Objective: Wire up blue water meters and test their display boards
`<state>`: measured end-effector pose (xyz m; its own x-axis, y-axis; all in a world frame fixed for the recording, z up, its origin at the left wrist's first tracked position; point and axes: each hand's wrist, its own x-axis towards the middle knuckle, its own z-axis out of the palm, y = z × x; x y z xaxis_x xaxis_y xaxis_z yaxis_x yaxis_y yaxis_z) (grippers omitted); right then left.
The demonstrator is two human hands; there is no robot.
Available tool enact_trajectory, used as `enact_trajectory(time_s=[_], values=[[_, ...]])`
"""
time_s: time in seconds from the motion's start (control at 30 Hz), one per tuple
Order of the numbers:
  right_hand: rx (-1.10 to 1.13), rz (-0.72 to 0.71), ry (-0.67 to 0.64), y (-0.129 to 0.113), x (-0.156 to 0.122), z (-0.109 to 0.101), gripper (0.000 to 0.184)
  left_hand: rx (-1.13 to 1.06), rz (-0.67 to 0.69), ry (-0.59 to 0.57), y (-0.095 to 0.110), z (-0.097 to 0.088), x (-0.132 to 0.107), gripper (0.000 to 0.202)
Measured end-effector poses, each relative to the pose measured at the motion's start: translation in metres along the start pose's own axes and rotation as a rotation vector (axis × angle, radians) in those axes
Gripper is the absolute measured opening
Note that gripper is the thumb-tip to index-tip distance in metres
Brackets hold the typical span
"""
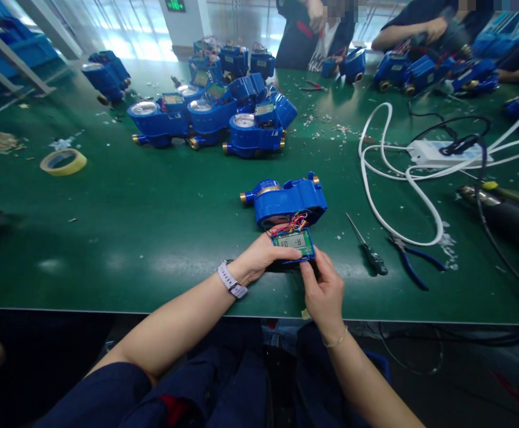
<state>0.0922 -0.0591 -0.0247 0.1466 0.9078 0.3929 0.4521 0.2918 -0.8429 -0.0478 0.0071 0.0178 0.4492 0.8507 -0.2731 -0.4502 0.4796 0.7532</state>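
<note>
Left hand (257, 260) grips LCD circuit module (291, 240), thumb across its face; right hand (325, 290) holds its 4 o'clock corner. Display showing characters, wires (299, 222) apparently connected. Module not seated in blue water meter (288, 201), tabletop (161, 226), 12 o'clock.

— What furnishes the room?
— A glossy green counter (165, 226), wide, with pale reflections near its front edge.
— And behind?
— A pale pillar (188, 30) bearing a lit green sign (175, 5); bright, blurred glare (145, 32) beside it. Grey bars (13, 56) slant at far left.
</note>
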Motion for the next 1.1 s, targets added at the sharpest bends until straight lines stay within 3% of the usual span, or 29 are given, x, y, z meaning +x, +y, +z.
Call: enact_trajectory(time_s=[0.27,0.77,1.1], values=[[-0.069,-0.070,0.037,-0.001,0.000,-0.001,0.037,0.016,0.019,0.004,-0.002,0.002,0.001,0.043],[0.194,0.201,0.078,0.006,-0.002,0.000,0.034,0.038,-0.001,-0.037,-0.003,-0.003,0.005,0.049],[0.229,0.193,0.129,0.005,-0.002,-0.001,0.029,0.010,-0.038,-0.088,0.001,-0.009,0.006,0.052]])
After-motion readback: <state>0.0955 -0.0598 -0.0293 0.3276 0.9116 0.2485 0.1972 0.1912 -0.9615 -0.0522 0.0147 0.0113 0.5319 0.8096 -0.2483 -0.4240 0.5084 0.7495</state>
